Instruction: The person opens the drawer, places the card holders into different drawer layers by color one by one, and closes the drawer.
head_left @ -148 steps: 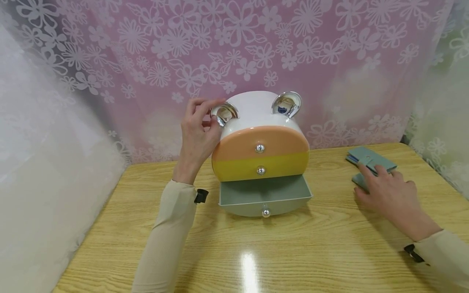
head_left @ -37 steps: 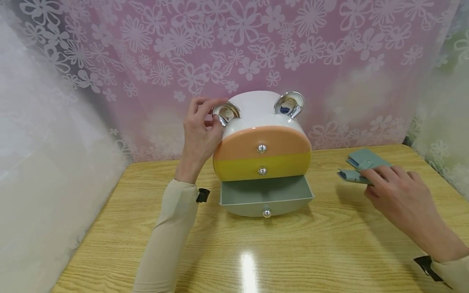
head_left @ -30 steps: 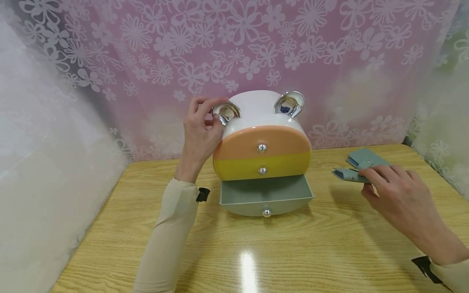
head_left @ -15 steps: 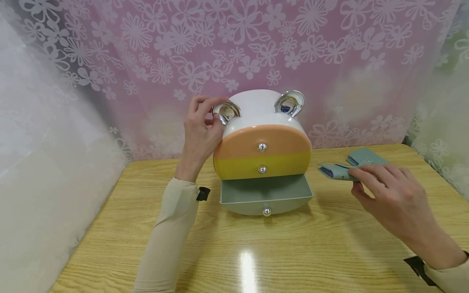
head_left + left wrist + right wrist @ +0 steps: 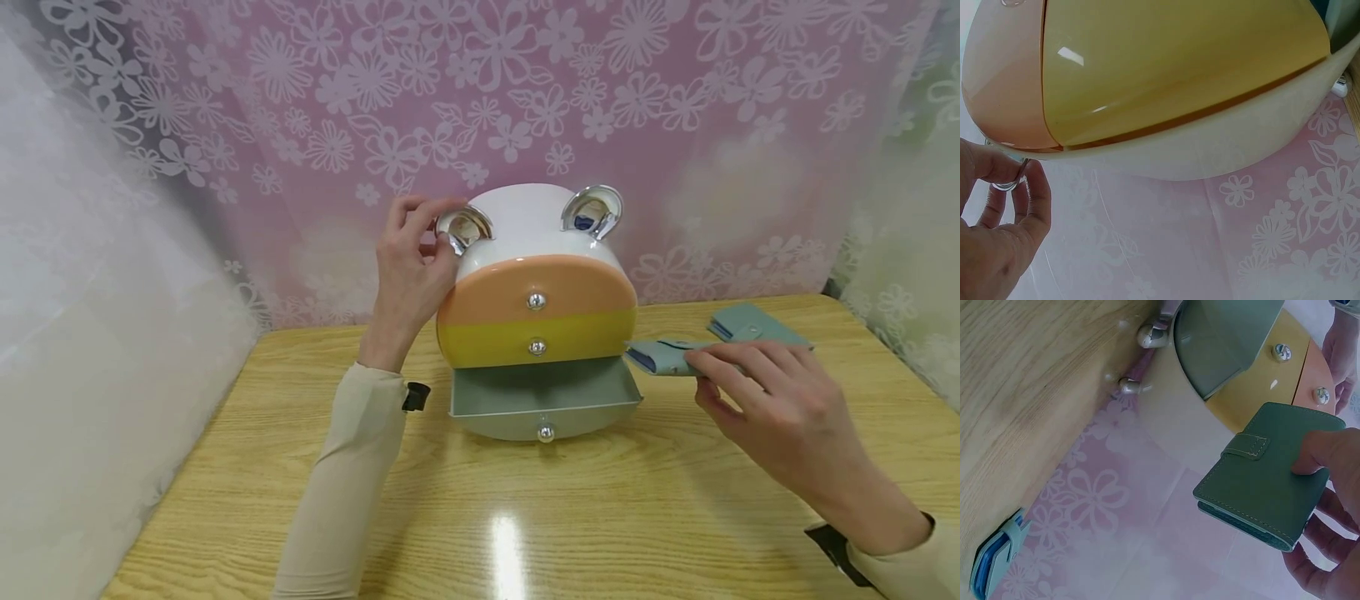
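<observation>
A small white chest [image 5: 525, 207] with silver ears stands at the back of the table. Its orange drawer [image 5: 495, 292] and yellow drawer [image 5: 487, 340] are closed, while the green bottom drawer [image 5: 592, 421] is pulled out. My left hand [image 5: 408, 283] pinches the chest's left silver ear [image 5: 468, 227] between thumb and fingers. In my right hand [image 5: 787, 417] is a green snap-strap card holder [image 5: 1260, 475], gripped by thumb and fingers. In the head view its far end is beside the open drawer's right rim, above the table.
A second green card holder [image 5: 753, 323] lies at the table's back right, partly behind my right hand. A floral curtain [image 5: 525, 100] hangs behind the wooden table [image 5: 337, 500]. Pale sheeting [image 5: 97, 333] closes the left side.
My right hand has picked up one card holder from the table and carried it left towards the pulled-out drawer. My left hand has stayed on the ear.
</observation>
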{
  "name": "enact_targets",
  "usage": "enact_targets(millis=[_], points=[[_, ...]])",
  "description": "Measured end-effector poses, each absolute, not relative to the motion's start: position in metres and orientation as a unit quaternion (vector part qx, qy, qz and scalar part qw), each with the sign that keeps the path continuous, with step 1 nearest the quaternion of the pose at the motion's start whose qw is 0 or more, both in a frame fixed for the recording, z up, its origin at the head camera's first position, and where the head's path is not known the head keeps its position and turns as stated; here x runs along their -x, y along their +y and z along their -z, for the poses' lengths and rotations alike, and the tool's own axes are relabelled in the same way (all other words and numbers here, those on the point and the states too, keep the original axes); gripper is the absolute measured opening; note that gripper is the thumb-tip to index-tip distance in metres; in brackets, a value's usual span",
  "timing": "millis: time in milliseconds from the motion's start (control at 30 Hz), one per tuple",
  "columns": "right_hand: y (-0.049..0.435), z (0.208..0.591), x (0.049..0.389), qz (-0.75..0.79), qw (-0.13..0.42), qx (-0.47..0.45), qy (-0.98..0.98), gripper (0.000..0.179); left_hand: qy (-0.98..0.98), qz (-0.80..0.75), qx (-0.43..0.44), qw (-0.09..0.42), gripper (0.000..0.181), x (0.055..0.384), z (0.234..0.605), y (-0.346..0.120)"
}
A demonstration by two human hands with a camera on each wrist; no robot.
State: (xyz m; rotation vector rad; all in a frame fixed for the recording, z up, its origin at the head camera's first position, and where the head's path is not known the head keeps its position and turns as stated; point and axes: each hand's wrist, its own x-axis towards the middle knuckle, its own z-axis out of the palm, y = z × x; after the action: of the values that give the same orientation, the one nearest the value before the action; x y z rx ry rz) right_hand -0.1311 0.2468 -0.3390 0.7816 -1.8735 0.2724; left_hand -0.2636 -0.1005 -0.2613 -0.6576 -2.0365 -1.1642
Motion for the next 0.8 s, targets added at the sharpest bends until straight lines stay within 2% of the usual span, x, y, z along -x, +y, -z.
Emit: enact_targets(millis=[800], points=[[0.217,0.331,0.131,-0.116,0.526,-0.387,-0.748,0.034,-0.780,0.442,0.262,0.356,0.037,0.265,0.262,-0.100]])
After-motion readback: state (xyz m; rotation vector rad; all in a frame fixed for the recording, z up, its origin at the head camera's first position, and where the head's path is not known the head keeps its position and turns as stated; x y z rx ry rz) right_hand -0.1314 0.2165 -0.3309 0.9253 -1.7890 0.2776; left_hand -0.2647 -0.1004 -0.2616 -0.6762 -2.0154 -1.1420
